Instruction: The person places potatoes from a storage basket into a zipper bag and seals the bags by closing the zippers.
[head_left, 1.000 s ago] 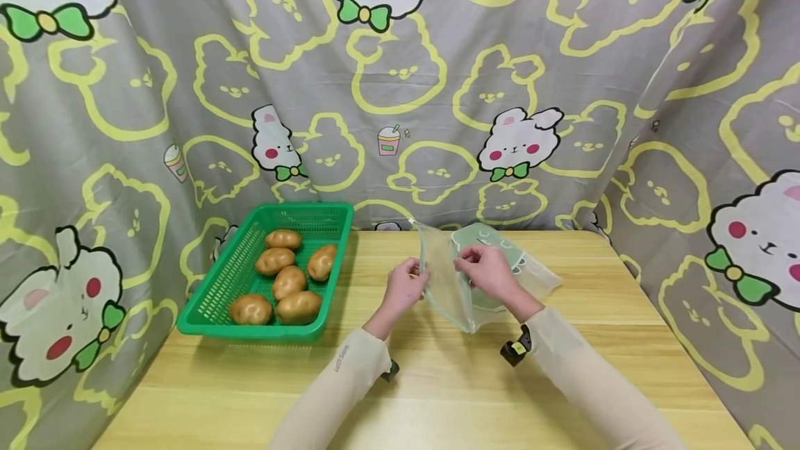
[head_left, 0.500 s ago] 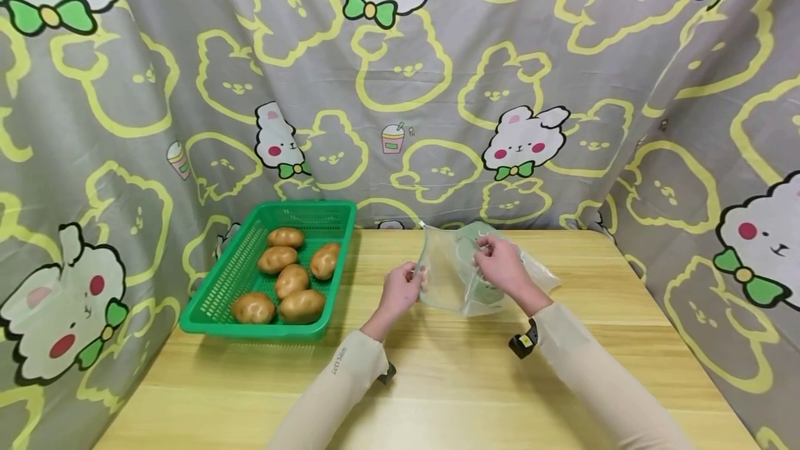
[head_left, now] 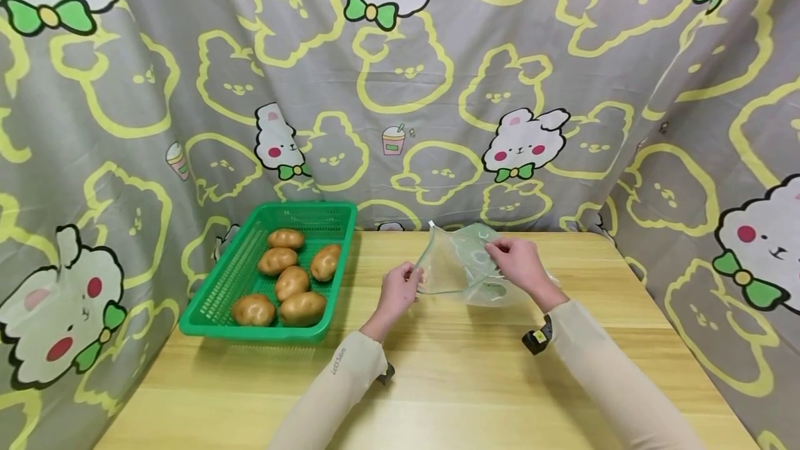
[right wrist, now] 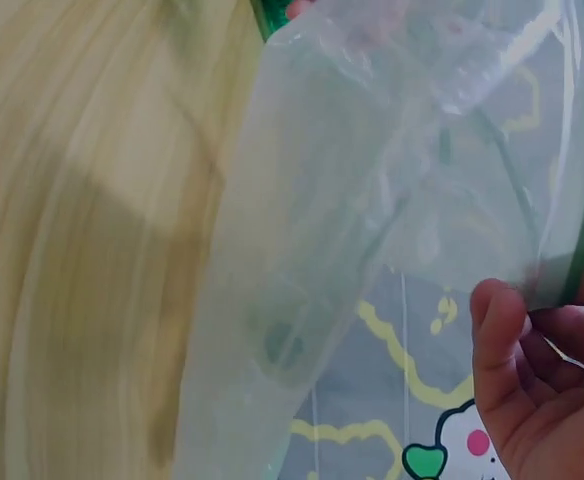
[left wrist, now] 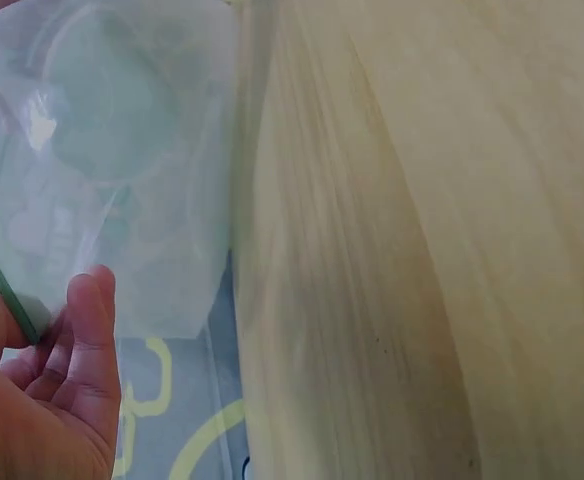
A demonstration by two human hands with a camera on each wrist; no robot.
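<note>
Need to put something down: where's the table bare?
Bare table: between left sleeve and right sleeve, right of the bag, and in front of the basket. Crowded: back left, basket of potatoes; back middle, where left hand and right hand hold the bag.

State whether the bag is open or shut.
Open: left fingers and right fingers hold the two mouth edges of the bag apart.

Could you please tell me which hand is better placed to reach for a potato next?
Probably the left hand: it is nearer the basket of potatoes, though it pinches one edge of the bag. The right hand pinches another edge, farther away.
</note>
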